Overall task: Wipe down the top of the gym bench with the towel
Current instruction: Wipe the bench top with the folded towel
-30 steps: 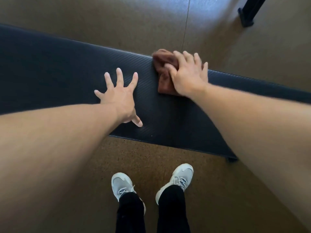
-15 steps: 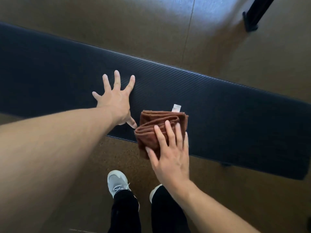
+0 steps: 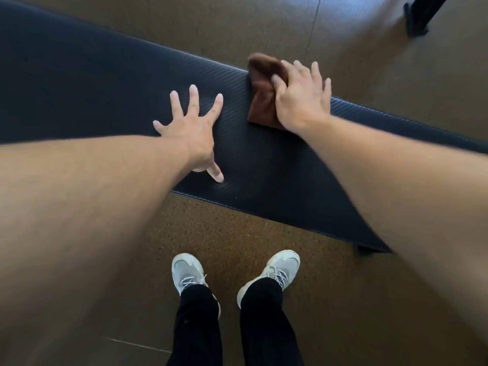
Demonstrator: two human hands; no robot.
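Brown speckled gym floor [image 3: 250, 228] all round, and across it runs the long black bench [image 3: 105, 83], its ribbed pad slanting from upper left to lower right. Left hand [image 3: 194, 128] is planted flat on the pad, fingers splayed wide, holding nothing, just bracing. Right hand [image 3: 301, 93] is out at the far edge, palm and fingers pressing down on the brown towel [image 3: 264, 101], thumb lying along the cloth; looks like pressing rather than gripping, though I can't tell what the fingertips do beyond the edge. Now here's the worry: the towel's top corner is bunched up and already poking past the far rim, so one more push that way and I'd say it rolls off onto the floor behind. A loose wad like that can also slip out from under a flat palm, leaving bare skin dragging on the vinyl. And look how far this person leans over, white shoes [image 3: 237, 270] set back from the near side, weight on that left palm; a damp pad could let it slide. Big dark stretch at the left end likely needs a pass too.
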